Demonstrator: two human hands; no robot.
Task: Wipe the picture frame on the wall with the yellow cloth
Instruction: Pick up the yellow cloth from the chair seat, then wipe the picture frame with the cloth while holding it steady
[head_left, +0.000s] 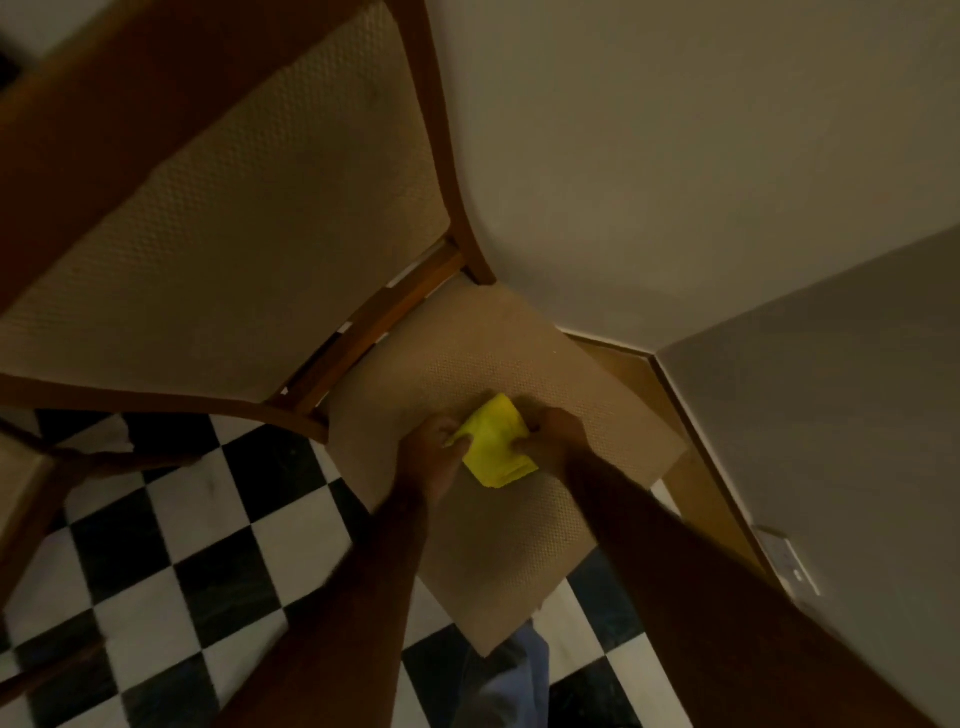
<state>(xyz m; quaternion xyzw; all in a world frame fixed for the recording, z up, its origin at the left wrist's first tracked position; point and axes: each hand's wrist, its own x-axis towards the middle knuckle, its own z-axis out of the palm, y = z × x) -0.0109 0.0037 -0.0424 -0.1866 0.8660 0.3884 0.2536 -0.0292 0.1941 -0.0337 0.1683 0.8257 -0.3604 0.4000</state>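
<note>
Two hands (434, 449) (553, 441), yellow cloth (496, 447) pinched between

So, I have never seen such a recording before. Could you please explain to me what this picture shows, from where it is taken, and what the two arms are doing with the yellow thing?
There is no machine here. The picture comes from a wide-angle camera worn on a person's head, looking down, so the two bare arms reaching in from below belong to that person.

Both hands meet over the padded seat of a wooden chair, whose backrest fills the upper left. The left hand and the right hand hold a folded yellow cloth between them, each with its fingers closed on one side. Whether the cloth rests on the seat or is just above it, I cannot tell.

Below the chair is a black and white checkered floor. Plain walls form a corner on the right. The picture frame to be wiped is not in view.
</note>
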